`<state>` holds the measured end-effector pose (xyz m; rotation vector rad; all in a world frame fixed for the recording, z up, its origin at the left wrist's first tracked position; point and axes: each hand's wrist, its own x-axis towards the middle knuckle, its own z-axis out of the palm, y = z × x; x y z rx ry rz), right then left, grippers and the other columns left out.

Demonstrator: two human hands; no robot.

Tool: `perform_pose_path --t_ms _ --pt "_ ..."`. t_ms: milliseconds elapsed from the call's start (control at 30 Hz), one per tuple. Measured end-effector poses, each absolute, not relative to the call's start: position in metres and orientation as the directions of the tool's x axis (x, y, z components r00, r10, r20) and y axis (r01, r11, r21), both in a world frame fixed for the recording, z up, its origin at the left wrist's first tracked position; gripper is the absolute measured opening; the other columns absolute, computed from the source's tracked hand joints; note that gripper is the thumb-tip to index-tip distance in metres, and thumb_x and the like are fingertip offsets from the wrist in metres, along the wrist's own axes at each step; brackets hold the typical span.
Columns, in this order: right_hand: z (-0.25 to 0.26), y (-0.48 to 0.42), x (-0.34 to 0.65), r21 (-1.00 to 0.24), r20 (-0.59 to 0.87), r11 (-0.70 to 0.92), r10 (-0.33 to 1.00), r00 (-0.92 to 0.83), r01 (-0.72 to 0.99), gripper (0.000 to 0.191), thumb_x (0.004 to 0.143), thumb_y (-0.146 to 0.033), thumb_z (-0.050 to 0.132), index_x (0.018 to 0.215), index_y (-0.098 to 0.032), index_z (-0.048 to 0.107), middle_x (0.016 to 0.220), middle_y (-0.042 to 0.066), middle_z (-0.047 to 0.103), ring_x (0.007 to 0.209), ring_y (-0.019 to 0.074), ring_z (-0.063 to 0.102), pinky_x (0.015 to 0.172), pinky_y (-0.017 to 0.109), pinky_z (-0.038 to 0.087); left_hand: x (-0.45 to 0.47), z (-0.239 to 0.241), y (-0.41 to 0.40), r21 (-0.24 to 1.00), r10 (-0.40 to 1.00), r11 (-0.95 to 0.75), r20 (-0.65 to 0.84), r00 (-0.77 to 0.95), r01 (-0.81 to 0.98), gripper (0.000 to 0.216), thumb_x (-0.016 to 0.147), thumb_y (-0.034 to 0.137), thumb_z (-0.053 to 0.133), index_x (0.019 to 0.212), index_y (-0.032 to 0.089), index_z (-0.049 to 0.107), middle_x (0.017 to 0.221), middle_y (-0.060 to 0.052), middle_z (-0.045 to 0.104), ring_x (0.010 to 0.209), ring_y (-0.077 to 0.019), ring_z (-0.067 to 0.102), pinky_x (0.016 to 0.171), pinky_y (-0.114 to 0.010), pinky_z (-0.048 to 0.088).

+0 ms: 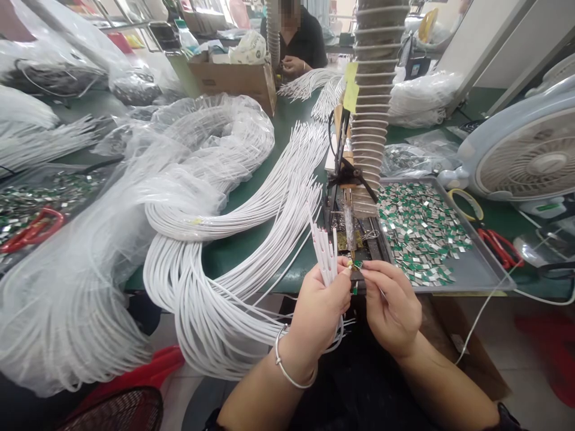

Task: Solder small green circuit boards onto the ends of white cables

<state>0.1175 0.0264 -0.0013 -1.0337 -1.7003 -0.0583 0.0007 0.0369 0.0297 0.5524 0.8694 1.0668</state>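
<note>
A bundle of white cables [325,254] stands in my left hand [320,308], whose fingers are closed round it. Between thumb and finger my right hand [393,302] pinches a small green circuit board [358,264], close to the left fingertips. Just above both hands, the tip of a soldering iron [349,224] points down at the board. The iron is held upright in a clamp [348,175]. More white cables [233,221] sweep in long curved bundles across the table to my left. The exact contact between board and cable end is too small to tell.
On the right, a grey tray [487,272] holds many small boards, near red-handled scissors [496,246], a tape roll [467,203] and a fan [534,143]. A ribbed duct [372,90] hangs over the iron. Plastic-wrapped cables [90,269] lie left. A co-worker [300,42] sits opposite, behind a cardboard box [233,81].
</note>
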Motion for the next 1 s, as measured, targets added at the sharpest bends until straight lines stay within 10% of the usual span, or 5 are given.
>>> perform_pose_path --t_ms 1000 --pt "-0.004 0.025 0.125 -0.6 0.624 0.523 0.779 -0.056 0.605 0.014 0.083 -0.007 0.051 0.087 -0.019 0.057 0.078 0.002 0.056 0.072 0.0124 0.058 0.063 0.025 0.052 -0.013 0.014 0.034 0.843 0.901 0.43 -0.377 0.216 -0.323 0.013 0.072 0.023 0.065 0.069 0.014 0.055 0.064 0.004 0.049 0.041 -0.0014 0.034 0.04 -0.019 0.025"
